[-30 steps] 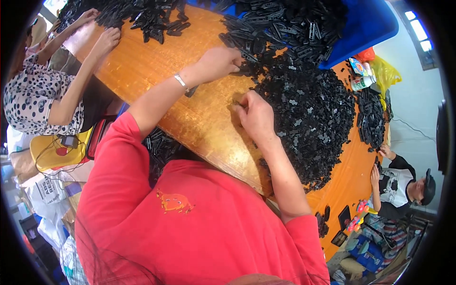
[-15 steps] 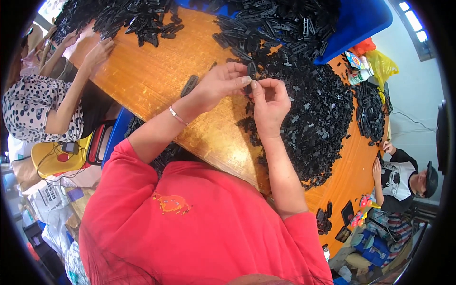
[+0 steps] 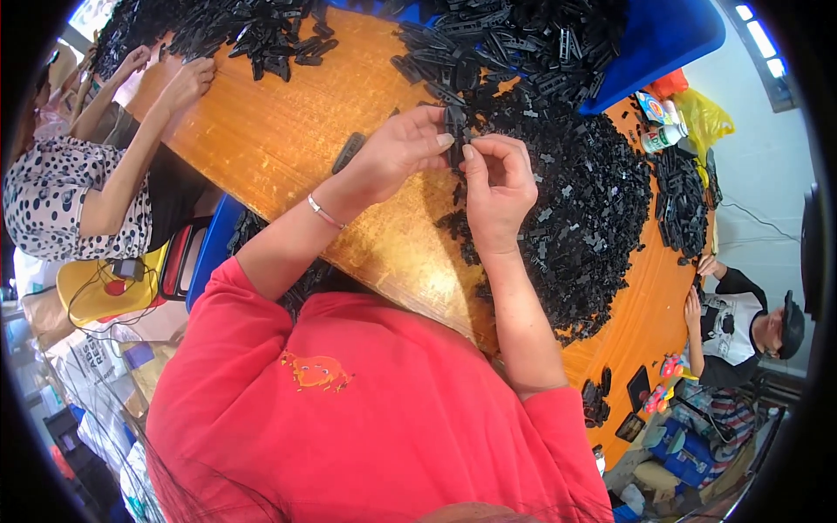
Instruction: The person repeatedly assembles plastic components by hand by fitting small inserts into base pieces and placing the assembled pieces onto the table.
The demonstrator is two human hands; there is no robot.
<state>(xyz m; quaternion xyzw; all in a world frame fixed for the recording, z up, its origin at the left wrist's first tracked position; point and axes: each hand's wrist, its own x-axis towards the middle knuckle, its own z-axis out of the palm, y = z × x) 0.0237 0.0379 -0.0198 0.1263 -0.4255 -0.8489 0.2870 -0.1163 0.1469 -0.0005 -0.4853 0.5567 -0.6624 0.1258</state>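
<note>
My left hand [image 3: 403,150] pinches a long, narrow black plastic part [image 3: 454,126], held upright over the table. Close against it, the thumb and forefinger of my right hand [image 3: 500,181] are closed on what looks like a small black plastic piece; the fingertips hide most of it. A single long black part [image 3: 349,153] lies on the table beside my left wrist. Under and to the right of my right hand spreads a big heap of small black pieces [image 3: 580,218]. Beyond my hands lies a pile of longer black parts [image 3: 514,48].
A blue bin [image 3: 671,52] stands at the far right of the orange table [image 3: 288,131]. At left, a co-worker's hands [image 3: 187,83] rest near another black pile [image 3: 261,39]. Across the right end sits a person in a black cap [image 3: 741,327]. A white bottle [image 3: 664,138] stands near a yellow bag [image 3: 702,122].
My fingers have shifted slightly around the long black part, which now stands more upright, with my fingertips a little farther apart. The co-worker's hands at left have moved slightly.
</note>
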